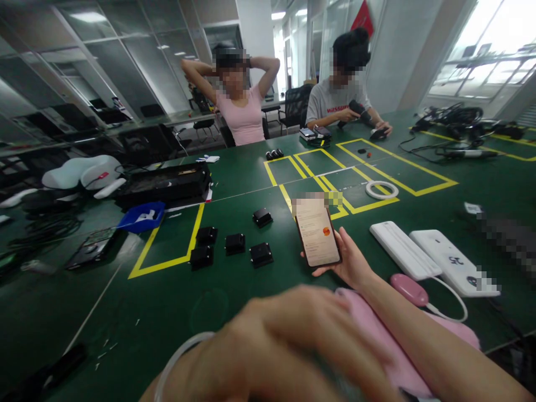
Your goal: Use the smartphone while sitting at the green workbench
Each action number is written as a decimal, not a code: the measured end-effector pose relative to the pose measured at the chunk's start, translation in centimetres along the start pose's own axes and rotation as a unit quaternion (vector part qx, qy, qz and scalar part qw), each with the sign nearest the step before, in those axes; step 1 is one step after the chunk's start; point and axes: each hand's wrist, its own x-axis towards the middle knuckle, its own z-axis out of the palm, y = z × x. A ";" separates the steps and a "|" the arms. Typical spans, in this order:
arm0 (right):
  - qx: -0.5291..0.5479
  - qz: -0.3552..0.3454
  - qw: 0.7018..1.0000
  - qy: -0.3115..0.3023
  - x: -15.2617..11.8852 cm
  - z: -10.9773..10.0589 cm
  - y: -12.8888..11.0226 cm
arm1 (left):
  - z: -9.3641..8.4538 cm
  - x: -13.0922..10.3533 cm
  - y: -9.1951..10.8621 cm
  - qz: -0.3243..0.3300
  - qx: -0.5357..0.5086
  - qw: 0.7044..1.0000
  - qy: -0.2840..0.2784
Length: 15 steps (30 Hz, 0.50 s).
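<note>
My right hand [349, 259] holds a smartphone [317, 234] upright above the green table, its lit screen facing me. In the near foreground is my left hand [272, 340], blurred, with a pale bracelet [180, 352] on its wrist. Its fingers look loosely bent and apart, and I see nothing in them; their lower parts run out of the picture. Left of the phone lie several small black boxes [235, 243]. Pink cloth [377, 329] lies beneath my right forearm. A pink oval device [409, 290] sits beside that forearm.
A white power bank [402, 248] and a white phone [452, 262] lie at right. Yellow tape [167, 267] marks rectangles; a white tape roll [382, 190] rests among them. Left are a blue tray [144, 216] and black equipment [167, 181]. Two people sit opposite; cables [456, 120] pile at far right.
</note>
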 end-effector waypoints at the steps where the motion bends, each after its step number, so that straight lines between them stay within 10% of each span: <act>1: -0.003 -0.001 1.000 -0.007 -0.1 0.1 0.0 | 0.3 1.5 -0.9 -0.027 0.003 0.999 -0.042; 4: -0.018 0.003 1.000 -0.026 -0.3 0.3 0.0 | 1.4 5.6 -5.0 -0.114 0.006 0.992 0.057; 8: -0.027 0.011 0.999 -0.039 -0.4 0.4 0.3 | 2.2 7.5 -10.5 -0.198 -0.086 0.976 0.013; 15: -0.033 0.012 0.998 -0.048 -0.5 0.4 0.3 | 2.7 6.9 -11.7 -0.201 -0.113 0.973 0.031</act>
